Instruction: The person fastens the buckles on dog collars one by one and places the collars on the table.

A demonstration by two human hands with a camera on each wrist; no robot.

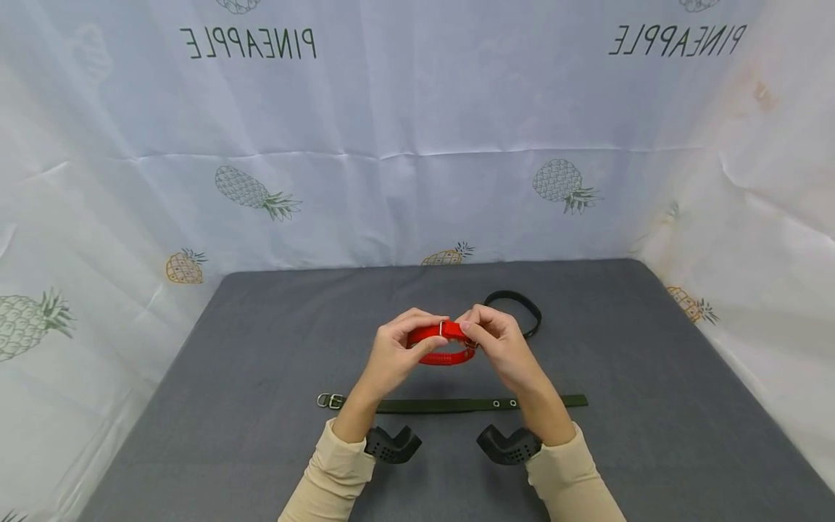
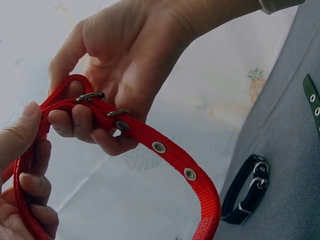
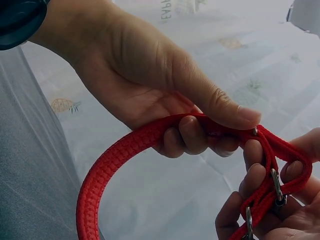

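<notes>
Both hands hold a red pet collar [image 1: 446,358] bent into a loop, raised above the table. My left hand [image 1: 391,351] grips the part with the metal fittings. In the left wrist view, a metal buckle [image 2: 91,96] lies by its fingers, and eyelets [image 2: 158,147] run along the band beyond. With thumb and curled fingers, my right hand [image 3: 160,75] pinches the strap close by. A small red fold of strap sticks up between the hands. How the strap end passes through the fittings is partly hidden by fingers.
Behind the right hand, a black collar [image 1: 522,296] lies looped on the grey table [image 1: 261,362]. Stretched flat under the forearms is a green collar [image 1: 450,406] with a buckle at its left end. Black wrist devices [image 1: 393,444] hang below the wrists. A pineapple-print curtain [image 1: 404,210] surrounds the table.
</notes>
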